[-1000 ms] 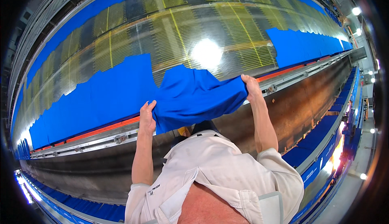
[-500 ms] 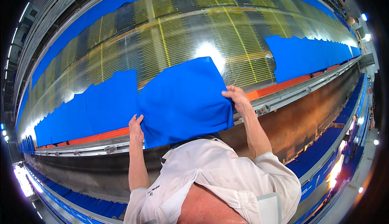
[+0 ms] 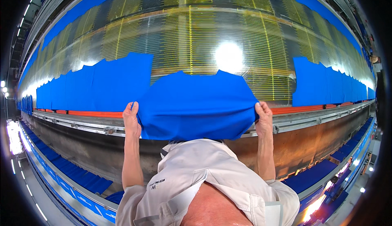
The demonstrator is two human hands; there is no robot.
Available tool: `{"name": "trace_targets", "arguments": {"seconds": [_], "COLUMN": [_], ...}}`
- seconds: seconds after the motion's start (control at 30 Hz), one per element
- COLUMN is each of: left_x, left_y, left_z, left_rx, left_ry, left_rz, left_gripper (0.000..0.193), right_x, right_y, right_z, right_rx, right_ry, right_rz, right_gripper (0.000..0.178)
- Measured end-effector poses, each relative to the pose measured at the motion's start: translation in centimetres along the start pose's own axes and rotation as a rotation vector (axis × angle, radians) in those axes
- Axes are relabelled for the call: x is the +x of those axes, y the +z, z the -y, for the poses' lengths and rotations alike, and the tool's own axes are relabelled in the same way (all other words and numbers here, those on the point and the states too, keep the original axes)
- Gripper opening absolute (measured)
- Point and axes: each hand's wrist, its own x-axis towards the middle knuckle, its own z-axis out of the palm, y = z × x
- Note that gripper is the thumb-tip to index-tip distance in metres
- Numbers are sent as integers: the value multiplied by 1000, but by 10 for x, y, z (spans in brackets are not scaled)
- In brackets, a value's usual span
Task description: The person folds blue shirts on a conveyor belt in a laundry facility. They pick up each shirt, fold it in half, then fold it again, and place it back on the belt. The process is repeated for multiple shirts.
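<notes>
A blue fabric piece [image 3: 200, 107] with a notched upper edge is stretched between my two hands, close in front of my chest. My left hand [image 3: 131, 118] pinches its left side between thumb and fingers. On the opposite side my right hand [image 3: 263, 118] has a matching pinch. A soft crease crosses the cloth from hand to hand. Its far part is over the near edge of a long glossy table [image 3: 228, 34] marked with yellow lines; I cannot tell how much of it rests there. The near edge hangs toward my body.
Blue fabric pieces [image 3: 98, 83] lie in a row on the table at left, and another blue row [image 3: 330, 85] lies at right. An orange strip [image 3: 96, 114] and a metal rail [image 3: 298, 124] run along the near edge. Blue pieces [image 3: 69, 158] lie on another long table behind me.
The cloth has levelled out and been pulled wider. My right hand has moved right and slightly down, my left hand a little up. The view has turned and shifted along the table.
</notes>
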Motion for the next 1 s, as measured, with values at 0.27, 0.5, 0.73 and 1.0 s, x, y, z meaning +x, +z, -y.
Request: {"name": "trace_targets", "arguments": {"seconds": [0.27, 0.5, 0.73, 1.0], "left_x": [29, 94, 131, 140], "left_y": [28, 66, 47, 13], "left_z": [-47, -65, -17, 47], "left_rx": [-97, -265, -195, 107], "left_ry": [7, 118, 171, 1], "left_rz": [116, 217, 186, -4], "left_gripper": [14, 16, 17, 18], "right_x": [40, 119, 136, 146], "right_y": [61, 85, 81, 55], "right_z": [49, 44, 21, -30], "right_rx": [3, 126, 93, -70], "right_ry": [-160, -262, -308, -142], "right_rz": [-14, 42, 39, -109], "right_gripper": [16, 14, 16, 15]}}
